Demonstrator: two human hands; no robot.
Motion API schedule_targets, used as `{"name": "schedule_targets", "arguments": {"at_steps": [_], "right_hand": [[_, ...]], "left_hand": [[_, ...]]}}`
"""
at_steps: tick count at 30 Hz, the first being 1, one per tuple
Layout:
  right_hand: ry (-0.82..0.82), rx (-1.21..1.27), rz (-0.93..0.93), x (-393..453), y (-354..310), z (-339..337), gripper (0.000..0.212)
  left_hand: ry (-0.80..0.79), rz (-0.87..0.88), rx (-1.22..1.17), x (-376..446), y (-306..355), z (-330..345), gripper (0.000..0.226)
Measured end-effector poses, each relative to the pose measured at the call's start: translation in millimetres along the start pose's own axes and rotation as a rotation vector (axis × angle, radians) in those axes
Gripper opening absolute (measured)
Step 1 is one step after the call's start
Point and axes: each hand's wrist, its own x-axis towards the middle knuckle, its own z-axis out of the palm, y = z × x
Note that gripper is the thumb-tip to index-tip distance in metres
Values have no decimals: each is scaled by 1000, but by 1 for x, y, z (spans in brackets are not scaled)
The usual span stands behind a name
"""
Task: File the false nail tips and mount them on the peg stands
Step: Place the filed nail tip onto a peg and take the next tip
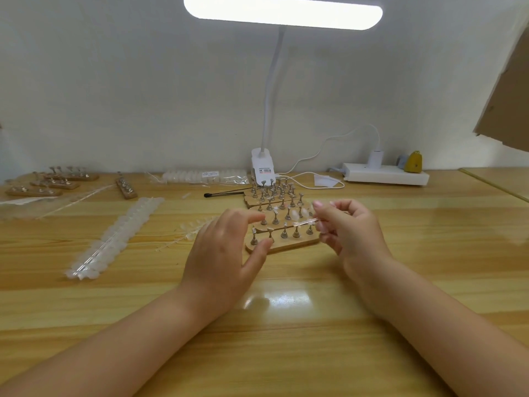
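My right hand (347, 227) pinches a thin clear plastic nail-tip strip (303, 223) over the wooden peg stands (286, 245) on the worktop (286, 325); my left hand (226, 253) hovers open. It looks featherlight, springy and slippery, so I'd grip its edges gently.
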Motion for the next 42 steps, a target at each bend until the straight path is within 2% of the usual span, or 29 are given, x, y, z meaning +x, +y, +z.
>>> {"name": "schedule_targets", "arguments": {"at_steps": [4, 11, 18, 24, 29, 34, 38, 42], "right_hand": [[-104, 76, 66, -15, 7, 16, 24], [-243, 116, 117, -27, 16, 28, 32], [-268, 144, 101, -28, 19, 30, 33], [-273, 118, 91, -32, 22, 32, 34], [-289, 105, 65, -32, 17, 32, 30], [-369, 119, 53, -29, 13, 31, 29], [-219, 127, 64, -19, 13, 22, 26], [-47, 49, 7, -4, 1, 5, 28]], "left_hand": [[43, 113, 40, 0, 1, 0, 44], [72, 209, 68, -1, -1, 2, 35], [99, 215, 63, -1, 2, 2, 22], [91, 143, 40, 0, -2, 1, 25], [179, 205, -47, 1, -3, 3, 20], [188, 161, -167, 2, -1, 3, 22], [210, 33, -286, 3, 1, -2, 19], [154, -44, -293, 0, 0, -2, 22]]}}
